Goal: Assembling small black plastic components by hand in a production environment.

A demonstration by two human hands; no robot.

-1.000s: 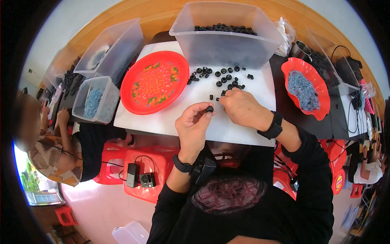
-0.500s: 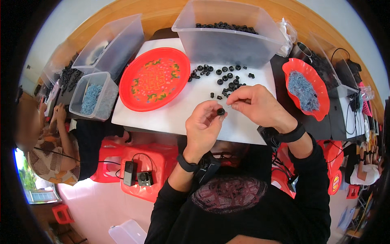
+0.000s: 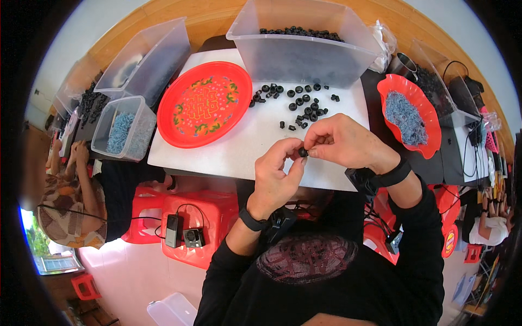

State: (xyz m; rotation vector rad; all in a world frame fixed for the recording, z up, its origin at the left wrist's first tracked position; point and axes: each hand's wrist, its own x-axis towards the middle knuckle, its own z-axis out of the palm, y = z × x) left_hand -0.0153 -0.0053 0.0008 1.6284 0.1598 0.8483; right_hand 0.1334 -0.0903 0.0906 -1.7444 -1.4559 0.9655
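Observation:
Near the front of the white board (image 3: 223, 160), my left hand (image 3: 274, 173) pinches a small round black plastic part (image 3: 303, 152) between thumb and fingers. Thumb and forefinger of my right hand (image 3: 348, 144) are closed at the same part from the right, and whatever tiny thing they may hold is hidden. Beyond my hands lie several loose black parts (image 3: 306, 98), some round and knob-like, some smaller and narrower. To the right, a red scalloped dish (image 3: 433, 142) holds a heap of small bluish metal pieces (image 3: 403, 117), too fine to name.
Behind the parts stands a clear bin (image 3: 302, 65) holding many black pieces. A round red tray (image 3: 168, 117) with a printed pattern lies left, beside a clear tub (image 3: 142, 133) of bluish pieces. A metal cup (image 3: 401, 68) stands back right. Another person (image 3: 73, 201) sits at left.
My right hand has moved in to meet the black part, and its fingertips now touch it. My left hand has shifted slightly right with the part.

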